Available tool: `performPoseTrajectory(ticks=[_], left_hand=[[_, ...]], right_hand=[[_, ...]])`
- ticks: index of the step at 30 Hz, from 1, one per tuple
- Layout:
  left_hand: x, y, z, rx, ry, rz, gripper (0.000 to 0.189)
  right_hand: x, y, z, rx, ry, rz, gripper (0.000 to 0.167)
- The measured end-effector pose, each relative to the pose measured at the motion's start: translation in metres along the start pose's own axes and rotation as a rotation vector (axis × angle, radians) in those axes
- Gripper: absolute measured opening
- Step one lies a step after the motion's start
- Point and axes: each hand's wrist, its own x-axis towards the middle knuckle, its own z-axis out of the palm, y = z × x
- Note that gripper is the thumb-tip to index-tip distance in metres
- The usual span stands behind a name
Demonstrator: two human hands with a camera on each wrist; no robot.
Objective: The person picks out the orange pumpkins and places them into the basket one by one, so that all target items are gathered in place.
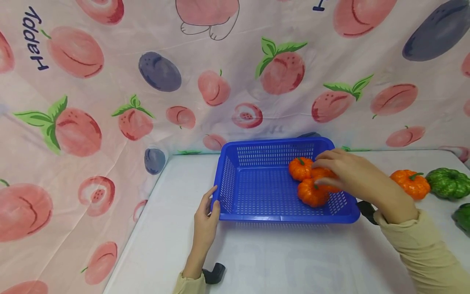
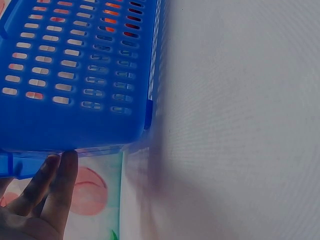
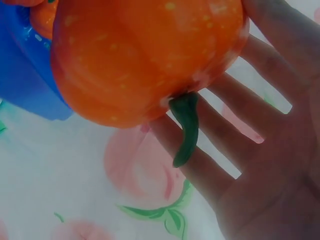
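A blue plastic basket (image 1: 279, 218) with slotted walls stands on the white table. My left hand (image 1: 206, 220) holds its left end, the thumb near the front left corner of the rim; in the left wrist view its fingers (image 2: 62, 185) touch the basket's wall (image 2: 75, 122). Over the basket's right end, my right hand (image 1: 346, 171) grips an orange toy pumpkin (image 3: 145, 60), fingers spread along its side and the green stem pointing toward the palm. Two more orange pumpkins, one behind (image 1: 299, 169) and one in front (image 1: 312, 194), sit in the basket's right part.
Right of the basket, another orange pumpkin (image 1: 410, 184) lies beside a green pumpkin (image 1: 448, 183). A second green one (image 1: 463, 217) is cut off by the frame's edge. Peach-patterned cloth (image 1: 235, 98) hangs behind the table (image 1: 279, 261) and along its left side.
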Motion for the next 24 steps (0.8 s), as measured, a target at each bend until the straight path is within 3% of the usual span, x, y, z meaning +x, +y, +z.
performPoseTrajectory(ticks=[8,24], left_hand=[[0.0,0.0,0.0,0.011,0.001,-0.004,0.04],[0.0,0.0,0.0,0.007,-0.001,0.001,0.041]], right_hand=[[0.006,-0.005,0.006,0.003,0.02,-0.042,0.032],[0.022,-0.021,0.013,0.012,-0.053,-0.008,0.039]])
